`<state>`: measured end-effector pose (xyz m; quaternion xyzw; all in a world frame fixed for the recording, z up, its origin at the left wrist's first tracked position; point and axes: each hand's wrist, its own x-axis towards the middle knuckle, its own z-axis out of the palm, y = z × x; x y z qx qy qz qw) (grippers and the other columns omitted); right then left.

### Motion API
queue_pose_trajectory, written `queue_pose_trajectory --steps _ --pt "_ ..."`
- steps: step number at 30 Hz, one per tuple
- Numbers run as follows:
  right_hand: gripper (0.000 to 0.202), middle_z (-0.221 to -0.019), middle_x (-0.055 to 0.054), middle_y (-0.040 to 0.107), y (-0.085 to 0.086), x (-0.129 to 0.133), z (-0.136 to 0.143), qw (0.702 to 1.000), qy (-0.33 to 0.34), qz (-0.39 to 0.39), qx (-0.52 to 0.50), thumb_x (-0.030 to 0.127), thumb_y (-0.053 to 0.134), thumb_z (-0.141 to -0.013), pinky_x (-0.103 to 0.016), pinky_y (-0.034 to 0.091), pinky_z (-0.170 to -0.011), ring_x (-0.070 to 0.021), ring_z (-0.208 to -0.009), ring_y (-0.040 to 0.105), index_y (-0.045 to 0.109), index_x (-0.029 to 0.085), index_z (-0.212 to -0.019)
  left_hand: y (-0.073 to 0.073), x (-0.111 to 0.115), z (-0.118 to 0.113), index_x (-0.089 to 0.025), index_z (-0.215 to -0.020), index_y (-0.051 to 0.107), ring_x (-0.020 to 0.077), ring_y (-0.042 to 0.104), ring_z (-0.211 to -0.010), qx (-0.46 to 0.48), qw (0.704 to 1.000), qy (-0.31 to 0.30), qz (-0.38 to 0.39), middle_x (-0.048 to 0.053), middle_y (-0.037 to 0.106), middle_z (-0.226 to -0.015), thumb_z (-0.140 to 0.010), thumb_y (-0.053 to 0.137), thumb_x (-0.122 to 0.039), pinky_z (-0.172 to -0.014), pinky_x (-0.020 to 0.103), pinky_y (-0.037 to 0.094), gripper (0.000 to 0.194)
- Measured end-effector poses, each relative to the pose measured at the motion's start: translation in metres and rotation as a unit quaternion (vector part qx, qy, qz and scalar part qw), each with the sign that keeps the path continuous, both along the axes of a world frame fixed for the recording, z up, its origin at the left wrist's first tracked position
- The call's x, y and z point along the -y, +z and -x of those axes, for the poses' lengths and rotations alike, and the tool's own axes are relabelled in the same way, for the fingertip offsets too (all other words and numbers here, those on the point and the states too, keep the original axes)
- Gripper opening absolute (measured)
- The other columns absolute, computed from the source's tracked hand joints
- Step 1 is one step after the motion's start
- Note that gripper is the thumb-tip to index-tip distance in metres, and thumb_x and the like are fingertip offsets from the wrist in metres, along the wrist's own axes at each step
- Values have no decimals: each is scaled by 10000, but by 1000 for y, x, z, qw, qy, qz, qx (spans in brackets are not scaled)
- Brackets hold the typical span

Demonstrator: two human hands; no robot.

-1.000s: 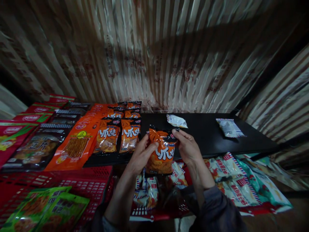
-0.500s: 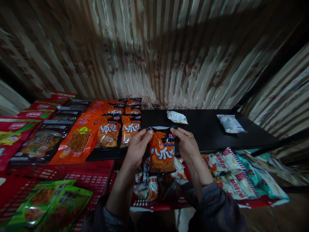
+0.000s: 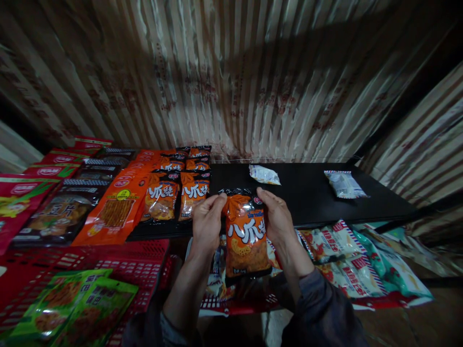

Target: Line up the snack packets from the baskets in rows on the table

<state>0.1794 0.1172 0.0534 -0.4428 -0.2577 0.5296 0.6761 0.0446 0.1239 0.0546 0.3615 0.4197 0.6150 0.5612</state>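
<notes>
An orange and black snack bag (image 3: 248, 236) hangs between my hands, its printed front towards me, just before the shelf's front edge. My left hand (image 3: 208, 221) pinches its upper left corner. With thumb and fingers, my right hand (image 3: 278, 217) grips the upper right corner. Matching orange bags (image 3: 195, 193) stand in two columns on the black shelf (image 3: 304, 193), to the left of my hands. Below the held bag, a red basket (image 3: 253, 303) holds white and red snack packs, partly hidden by my arms.
Left on the shelf are orange stick-snack packs (image 3: 115, 212), dark packs (image 3: 61, 212) and red packs (image 3: 25, 197). Two small white packets (image 3: 265, 174) lie farther right. Green bags (image 3: 90, 308) rest in the left red basket (image 3: 144, 260). Corrugated sheeting (image 3: 231, 72) rises behind.
The held bag has come a little closer and lower, tilting so its front shows more fully. Both hands keep their hold on its top corners.
</notes>
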Motion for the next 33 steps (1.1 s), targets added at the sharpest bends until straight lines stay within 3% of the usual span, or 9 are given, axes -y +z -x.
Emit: queue_pose_trajectory --steps 6,12,17,22,26,29,33 --pt "308 -544 59 614 -5 3 -2 998 16 -17 54 419 837 -580 -204 365 -509 -66 -494 488 650 175 -576 -1 -4 5 -167 -539 567 71 441 -441 29 999 5 18 -48 523 -497 -593 762 -400 -465 209 344 308" --pt "199 -531 46 647 -2 -3 -6 996 -61 53 -46 320 809 -549 -268 436 -547 -126 -502 550 659 194 -580 -6 1 -4 -180 -514 531 78 457 -446 2 1000 -3 -9 -54 488 -458 -653 734 -368 -466 203 354 309" --pt "295 -671 14 713 -2 1 -8 999 38 20 8 457 820 -608 -262 469 -601 -145 -622 618 692 200 -675 -2 -3 -1 -175 -551 570 89 489 -447 31 999 17 23 -42 546 -489 -620 727 -354 -455 206 370 248" --pt "380 -974 -7 744 -12 18 -5 980 187 -2 74 517 768 -703 -291 513 -794 -181 -917 665 728 267 -987 9 -12 14 -182 -496 499 71 441 -384 70 988 130 44 -55 502 -445 -602 698 -273 -399 191 326 244" --pt "449 -1091 -41 714 -24 31 -3 956 288 22 58 466 796 -691 -353 538 -840 -214 -979 663 707 255 -1077 13 -20 28 -199 -472 416 60 400 -351 92 970 219 43 -89 380 -393 -632 660 -225 -380 178 303 293" --pt "473 -1073 -38 708 -33 36 1 953 298 61 19 361 856 -630 -364 567 -801 -195 -925 671 700 242 -1060 12 -24 36 -197 -494 413 46 376 -340 100 958 265 41 -107 339 -391 -637 660 -223 -374 164 281 286" --pt "391 -812 28 704 -45 40 17 966 221 111 -69 297 913 -523 -371 572 -816 -135 -771 663 689 206 -831 7 -27 39 -185 -536 449 43 386 -357 107 949 295 36 -104 385 -414 -642 679 -251 -384 160 295 262"
